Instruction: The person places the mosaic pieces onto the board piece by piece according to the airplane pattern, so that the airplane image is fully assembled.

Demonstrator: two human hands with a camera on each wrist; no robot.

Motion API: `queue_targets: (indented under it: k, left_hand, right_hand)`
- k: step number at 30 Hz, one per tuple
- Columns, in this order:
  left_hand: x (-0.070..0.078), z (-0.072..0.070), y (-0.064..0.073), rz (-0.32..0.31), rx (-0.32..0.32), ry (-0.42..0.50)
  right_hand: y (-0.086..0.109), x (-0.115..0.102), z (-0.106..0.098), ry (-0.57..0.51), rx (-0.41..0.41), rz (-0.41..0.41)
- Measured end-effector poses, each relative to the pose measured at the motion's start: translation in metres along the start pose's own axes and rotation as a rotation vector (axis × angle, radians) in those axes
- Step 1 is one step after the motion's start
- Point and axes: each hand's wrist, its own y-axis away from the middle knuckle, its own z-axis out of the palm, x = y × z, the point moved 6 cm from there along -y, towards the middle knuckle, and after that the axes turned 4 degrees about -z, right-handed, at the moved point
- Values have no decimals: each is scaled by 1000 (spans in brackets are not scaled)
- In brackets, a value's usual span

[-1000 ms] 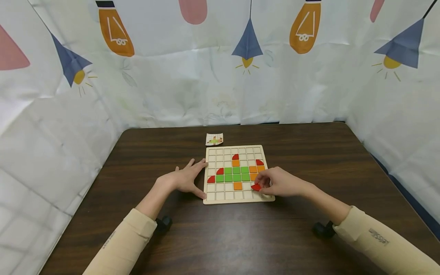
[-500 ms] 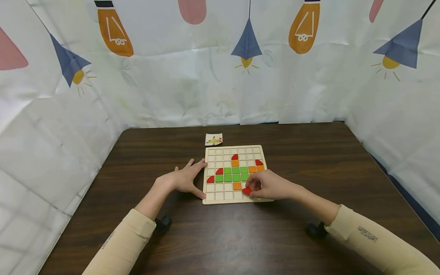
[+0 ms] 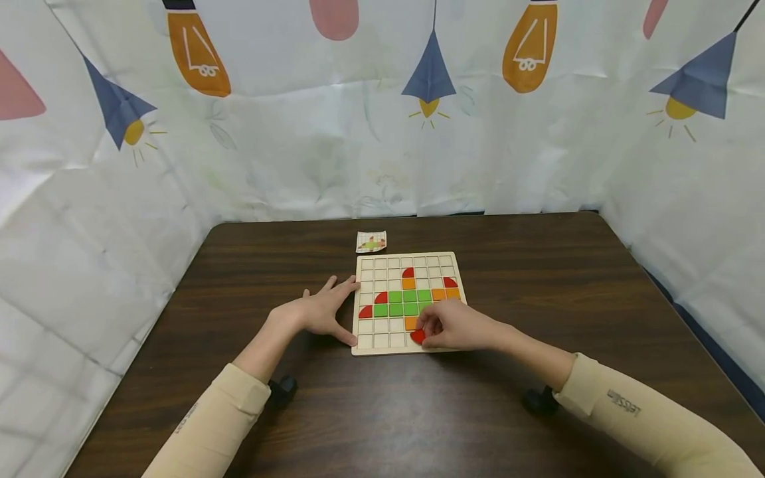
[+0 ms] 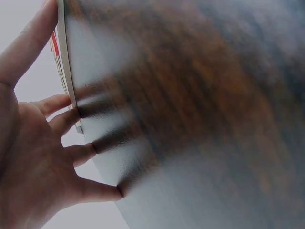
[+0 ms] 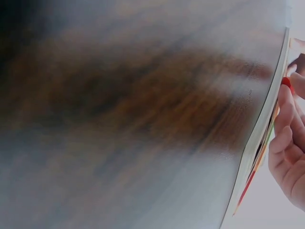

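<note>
A square wooden grid board (image 3: pixel 382 342) lies mid-table, bearing green squares (image 3: pixel 410 303), orange squares (image 3: pixel 408 283) and red quarter-round tiles (image 3: pixel 380 298). My left hand (image 3: pixel 315 313) is spread along the board's left edge, thumb at the near corner and fingertips at the edge and on the table. Between thumb and fingers, my right hand (image 3: pixel 457 325) pinches a red quarter-round tile (image 3: pixel 418 336) over the front rows, just below the lowest orange square. In the right wrist view that red tile (image 5: pixel 286 82) shows at the fingertips. The right hand hides part of the board's right side.
A small pattern card (image 3: pixel 372 241) with a printed coloured grid lies behind the board. The dark wooden table (image 3: pixel 382 411) ends at a white curtain (image 3: pixel 335 159) with printed lamps at the back and sides.
My right hand has moved left and slightly nearer along the front of the board, carrying the red quarter-round tile. The left hand has stayed at the board's edge.
</note>
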Motion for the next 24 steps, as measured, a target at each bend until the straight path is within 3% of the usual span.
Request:
queue_targets:
  k: [24]
  left_hand:
    - [0, 0, -1, -7, -2, -4]
  right_hand:
    - [-8, -7, 2, 89, 5, -45]
